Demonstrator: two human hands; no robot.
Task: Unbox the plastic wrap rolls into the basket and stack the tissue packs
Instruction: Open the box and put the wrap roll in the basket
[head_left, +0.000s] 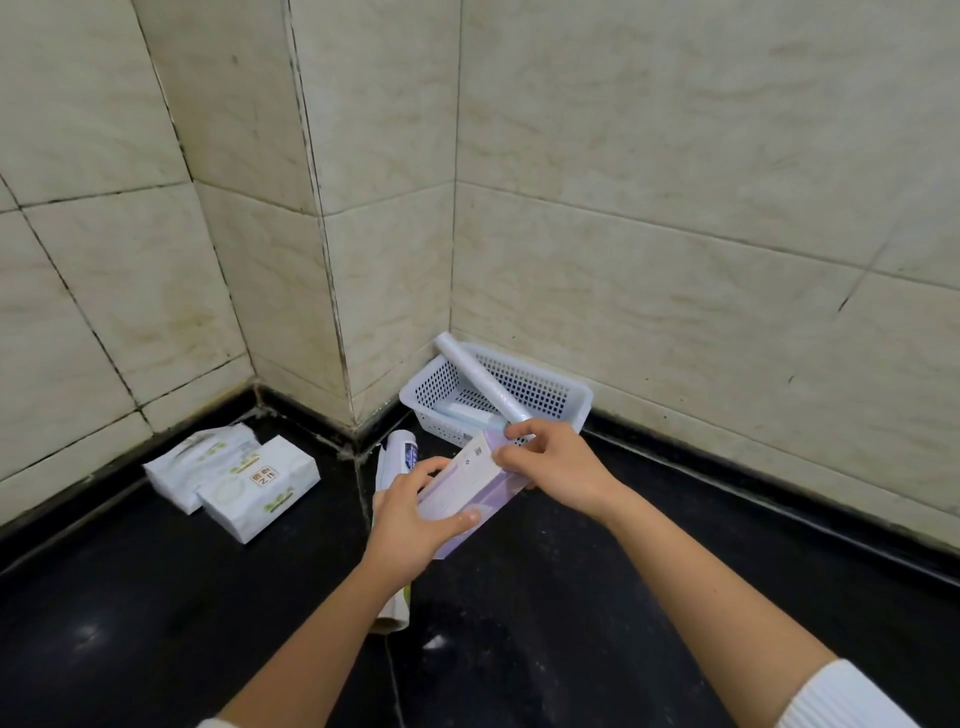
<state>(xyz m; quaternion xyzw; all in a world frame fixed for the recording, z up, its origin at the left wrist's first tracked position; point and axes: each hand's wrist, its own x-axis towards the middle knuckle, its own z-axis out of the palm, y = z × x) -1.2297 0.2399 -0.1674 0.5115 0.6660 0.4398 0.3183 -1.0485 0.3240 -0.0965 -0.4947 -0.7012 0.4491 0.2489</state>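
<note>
A long pale purple plastic wrap box is held in the air just in front of the white perforated basket. My left hand grips the box's near end. My right hand pinches the flap at its far end. One plastic wrap roll leans across the basket, sticking out over the rim, and a second item lies flat inside. Two white tissue packs lie side by side on the black counter at the left. Another printed roll lies under my left hand.
The black counter runs into a tiled corner, with beige wall tiles close behind the basket and a projecting wall column between the tissue packs and the basket.
</note>
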